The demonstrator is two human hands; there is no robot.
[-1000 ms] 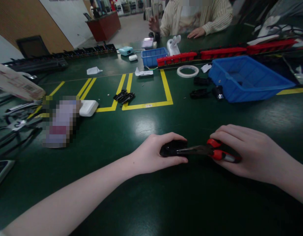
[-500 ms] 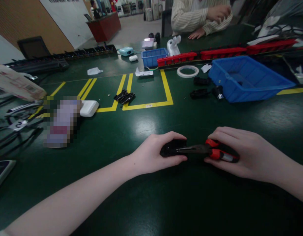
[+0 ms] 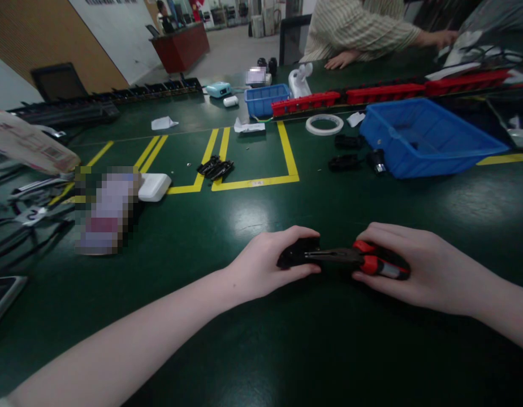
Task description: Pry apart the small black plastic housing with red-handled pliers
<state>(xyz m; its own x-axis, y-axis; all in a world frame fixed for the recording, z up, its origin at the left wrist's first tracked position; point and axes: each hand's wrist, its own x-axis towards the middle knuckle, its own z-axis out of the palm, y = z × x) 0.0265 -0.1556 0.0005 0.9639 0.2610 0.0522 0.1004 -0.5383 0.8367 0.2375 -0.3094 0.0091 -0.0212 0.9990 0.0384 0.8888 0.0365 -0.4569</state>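
Just above the green table, my left hand [image 3: 267,260] is closed around a small black part [image 3: 293,254], gripping it between thumb and fingers; its exact kind does not show. My right hand [image 3: 422,268] is wrapped round the red and black handles of needle-nose pliers [image 3: 363,259]. The pliers point left, and their narrow jaws reach into or against the black part. Whether the jaw tips pinch anything is too dark to tell.
A blue bin [image 3: 431,141] stands at the right beside several black pieces [image 3: 345,162]. Thin black pieces [image 3: 215,167] lie within yellow tape lines. At left are a phone [image 3: 106,212], a white case [image 3: 154,187] and cables [image 3: 27,226]. Across the table sits a person [image 3: 363,34].
My hands hold nearly the same pose, with the pliers and the black part shifted only slightly. The person opposite has stretched an arm out to the right.
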